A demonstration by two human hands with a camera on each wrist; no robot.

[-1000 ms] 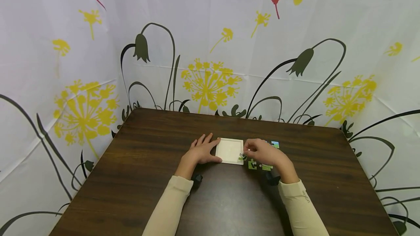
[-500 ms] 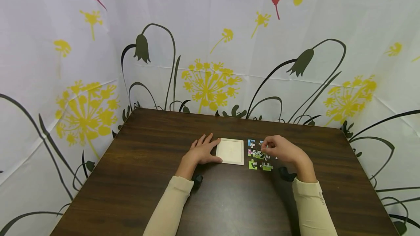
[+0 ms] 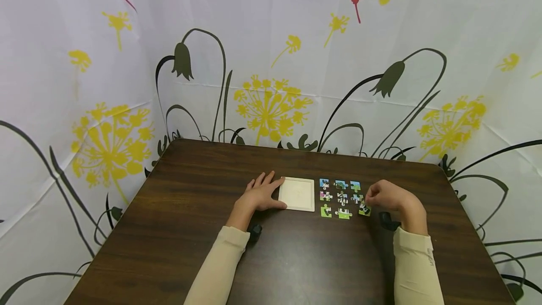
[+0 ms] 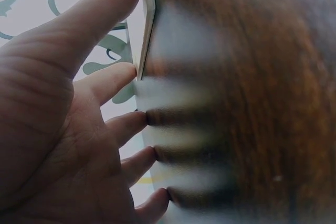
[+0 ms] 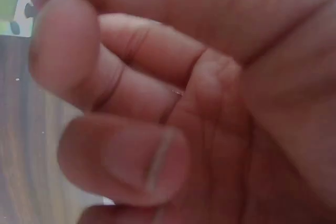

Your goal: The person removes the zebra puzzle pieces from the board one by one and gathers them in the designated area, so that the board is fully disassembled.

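Observation:
A pale, square puzzle tray point(image 3: 297, 194) lies on the table with its recess bare. My left hand point(image 3: 259, 196) rests at the tray's left side, fingers spread and fairly straight, thumb and index finger touching its edge; the left wrist view shows both against the tray's rim point(image 4: 148, 24). Farther right, my right hand point(image 3: 391, 196) pinches a green, black and white puzzle piece point(image 3: 364, 209) at the lower right of the loose pieces. In the right wrist view the other fingers point(image 5: 123, 156) are curled, and part of a green and white piece point(image 5: 16, 6) shows past the fingertips.
Several loose jigsaw pieces point(image 3: 342, 198) lie in rough rows between the tray and my right hand. The dark wooden table point(image 3: 292, 258) reaches back to a white curtain point(image 3: 271, 36) printed with flowers. A black wrist device point(image 3: 255, 233) sits at my left wrist.
My right hand has moved right, from the tray's right edge across the loose pieces, carrying the puzzle piece to their lower right. The left hand and tray have stayed in place.

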